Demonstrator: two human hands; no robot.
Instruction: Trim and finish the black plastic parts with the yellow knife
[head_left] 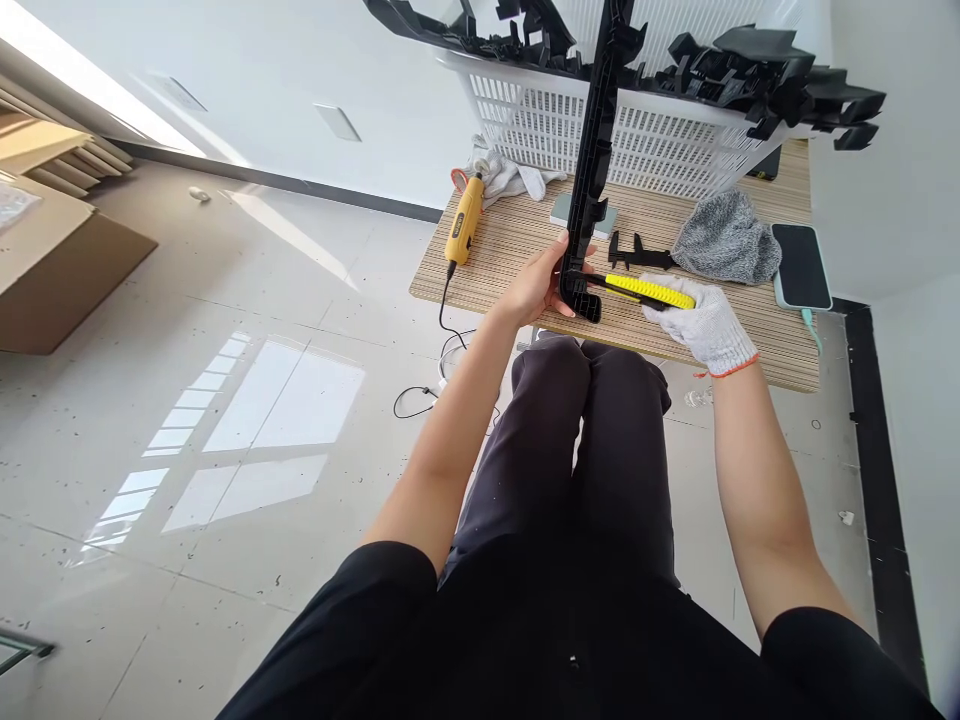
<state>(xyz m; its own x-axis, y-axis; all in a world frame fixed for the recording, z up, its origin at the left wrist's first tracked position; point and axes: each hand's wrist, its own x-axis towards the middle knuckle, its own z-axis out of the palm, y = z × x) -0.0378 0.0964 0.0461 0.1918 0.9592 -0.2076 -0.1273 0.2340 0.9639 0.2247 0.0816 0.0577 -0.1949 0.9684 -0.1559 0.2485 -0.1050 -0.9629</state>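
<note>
A long black plastic moulded part rises from the front of the table toward the basket. My bare left hand is closed round its lower end, with some fingers hidden behind it. My right hand, in a white knit glove with an orange cuff edge, grips a yellow and black utility knife. The knife's front end points left and meets the black part near its bent lower end; whether the blade touches cannot be made out. Black calipers lie just beyond the knife.
A white slotted basket at the back holds several black plastic parts. On the wooden table lie a yellow corded rotary tool, white gloves, a grey cloth and a phone. A cardboard box stands left.
</note>
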